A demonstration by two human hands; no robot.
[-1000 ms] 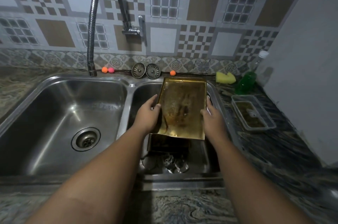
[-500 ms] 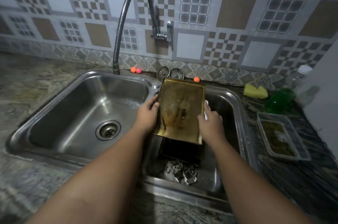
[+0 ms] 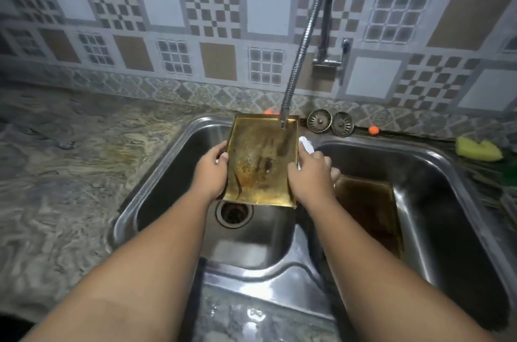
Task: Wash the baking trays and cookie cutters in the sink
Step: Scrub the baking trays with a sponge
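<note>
Baking tray, gold and stained, hangs tilted at frame centre over the left basin beneath the faucet spout; left hand and right hand clasp its sides; greasy edges, once wet, could slip loose.

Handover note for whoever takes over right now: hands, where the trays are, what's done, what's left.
Left hand and right hand grip the gold tray by its sides, over the left basin under the faucet spout.
Something white shows behind its fingers.
A second dark tray lies in the right basin.
Done: nothing looks washed; gold tray stained, no water visible.
Left: both trays; cutters out of view.
</note>
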